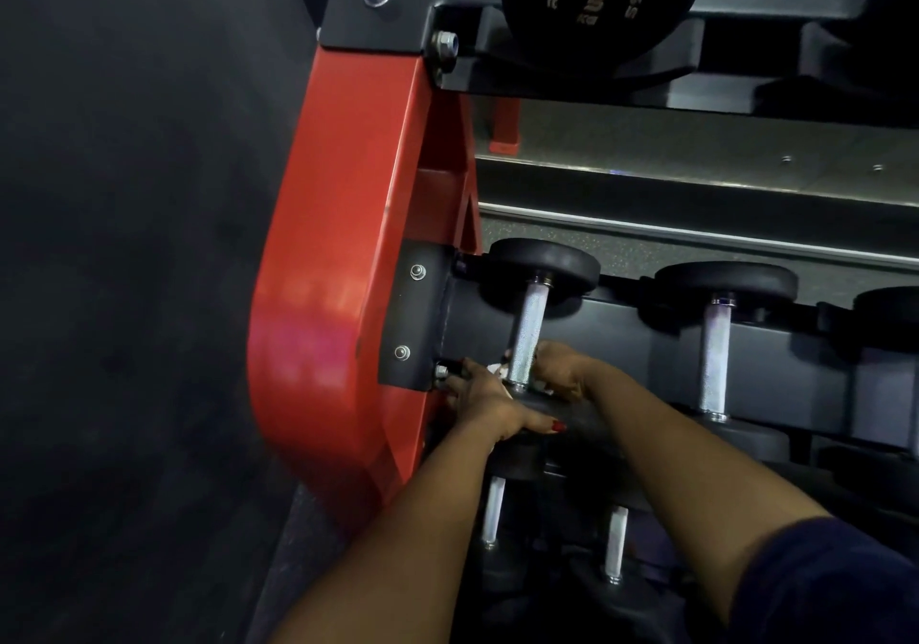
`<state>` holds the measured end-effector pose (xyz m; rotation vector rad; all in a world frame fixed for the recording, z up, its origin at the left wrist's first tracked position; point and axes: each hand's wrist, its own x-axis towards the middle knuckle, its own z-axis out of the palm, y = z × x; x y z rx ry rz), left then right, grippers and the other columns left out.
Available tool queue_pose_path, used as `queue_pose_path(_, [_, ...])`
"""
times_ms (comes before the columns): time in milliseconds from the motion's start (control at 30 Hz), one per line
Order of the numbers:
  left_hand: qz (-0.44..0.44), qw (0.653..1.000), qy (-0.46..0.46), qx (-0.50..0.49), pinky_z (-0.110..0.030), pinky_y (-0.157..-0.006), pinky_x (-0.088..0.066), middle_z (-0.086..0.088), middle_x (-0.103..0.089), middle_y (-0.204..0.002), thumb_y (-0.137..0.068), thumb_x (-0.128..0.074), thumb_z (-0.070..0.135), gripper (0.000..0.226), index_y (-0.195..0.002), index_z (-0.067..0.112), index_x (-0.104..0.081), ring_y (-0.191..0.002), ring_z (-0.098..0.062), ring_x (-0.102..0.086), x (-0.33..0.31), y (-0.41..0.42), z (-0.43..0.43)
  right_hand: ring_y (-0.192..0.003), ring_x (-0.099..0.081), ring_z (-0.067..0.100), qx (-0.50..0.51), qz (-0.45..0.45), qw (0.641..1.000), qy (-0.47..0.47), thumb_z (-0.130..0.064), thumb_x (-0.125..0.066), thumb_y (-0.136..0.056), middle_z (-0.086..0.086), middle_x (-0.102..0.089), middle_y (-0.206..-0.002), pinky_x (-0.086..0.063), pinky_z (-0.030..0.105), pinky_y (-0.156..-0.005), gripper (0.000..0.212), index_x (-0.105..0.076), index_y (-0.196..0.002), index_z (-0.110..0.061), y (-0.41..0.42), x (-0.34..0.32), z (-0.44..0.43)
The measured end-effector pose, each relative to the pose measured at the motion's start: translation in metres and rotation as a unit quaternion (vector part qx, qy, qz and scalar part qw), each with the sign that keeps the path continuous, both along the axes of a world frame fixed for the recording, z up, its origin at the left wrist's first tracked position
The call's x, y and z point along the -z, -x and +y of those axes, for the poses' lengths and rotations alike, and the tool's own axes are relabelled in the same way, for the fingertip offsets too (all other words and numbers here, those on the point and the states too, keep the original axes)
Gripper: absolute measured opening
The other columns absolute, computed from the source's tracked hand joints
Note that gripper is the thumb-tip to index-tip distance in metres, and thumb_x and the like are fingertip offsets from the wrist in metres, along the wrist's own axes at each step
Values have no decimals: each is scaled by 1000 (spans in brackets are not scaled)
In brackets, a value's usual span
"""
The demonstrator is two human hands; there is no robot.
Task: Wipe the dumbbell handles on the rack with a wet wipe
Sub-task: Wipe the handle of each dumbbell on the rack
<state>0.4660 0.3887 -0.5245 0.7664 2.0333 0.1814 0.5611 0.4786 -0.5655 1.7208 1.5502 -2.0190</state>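
Head view: dumbbell handle (pixel 529 330) points away; right hand (pixel 564 370) fingers curl round it.

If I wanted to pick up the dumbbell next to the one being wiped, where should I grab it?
Probably the silver handle, at its middle, coming down from above. It is a thin, rough bar lying bare between two fat round ends that look too wide for fingers. The rack sits under it, so from below is blocked.
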Motion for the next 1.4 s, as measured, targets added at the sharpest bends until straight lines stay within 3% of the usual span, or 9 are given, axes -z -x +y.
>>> queue_pose_path(167, [10,999,30,10,-41,-118,-20,-19,9,-157,-39,-95,44,160,-150,11,14,-146,-34,-3,-2,-1,2,-77,-56,19,-88,-135,982,-103,-12,-64,-78,7,-62,-80,-47,31,-70,3,-65,-76,-13,-3,0,2])
queue_pose_path(367, [17,999,45,15,-39,-118,-21,-22,12,-157,-39,-95,46,159,-150,9,12,-146,-36,-4,-3,-4,5,-62,-62,22,209,-115,970,-45,-23,-76,-52,14,-67,-76,-49,25,-55,33,-55,-77,-17,-9,-7,1])
queue_pose_path(500, [15,998,54,29,-41,-118,-19,-23,13,-156,-41,-94,47,158,-150,7,13,-146,-37,-2,-4,-4,6,-68,-62,17,477,29,864,-160,-15,-78,-71,6,-67,-82,-52,28,-64,22,-60,-82,-17,9,-16,13])
queue_pose_path(633, [11,998,59,14,-44,-116,-24,-20,9,-157,-46,-95,39,152,-150,10,13,-145,-38,-6,-3,-4,7,-70,-58,10,478,10,847,-232,-16,-73,-80,1,-65,-82,-44,16,-63,14,-64,-89,-12,33,-24,18])
queue_pose_path(767, [6,998,59,6,-45,-116,-23,-18,11,-157,-47,-95,37,152,-151,12,13,-145,-37,-5,-2,-5,7,-90,-63,24,500,-91,821,-261,-20,-69,-79,9,-70,-94,-46,27,-81,13,-69,-87,-11,42,-21,21])
queue_pose_path(933, [3,998,56,6,-44,-117,-22,-17,11,-158,-47,-95,36,151,-151,12,12,-145,-36,-4,0,-3,7,-77,-63,19,591,-41,786,-178,-21,-65,-85,7,-68,-81,-50,26,-74,10,-69,-83,-11,47,-16,26])
queue_pose_path(1133, [8,998,56,-1,-44,-116,-23,-17,11,-157,-44,-95,37,153,-151,12,11,-145,-37,-7,-1,-4,8,-82,-52,20,502,-87,833,-215,-24,-54,-93,6,-59,-86,-32,18,-67,21,-63,-98,-6,41,-19,18])
queue_pose_path(1267, [3,998,55,7,-43,-118,-19,-18,18,-157,-42,-95,41,157,-151,11,13,-146,-37,0,-1,-4,6,-78,-58,19,459,112,881,-12,-21,-37,-99,0,-55,-86,-49,31,-69,20,-54,-89,-18,39,-13,24])
queue_pose_path(1400, [8,999,47,17,-43,-118,-18,-19,18,-157,-40,-95,44,158,-150,10,14,-146,-36,2,-2,-4,4,-59,-52,13,500,253,816,137,-14,-42,-89,5,-48,-79,-49,24,-51,15,-52,-80,-8,30,-8,33])
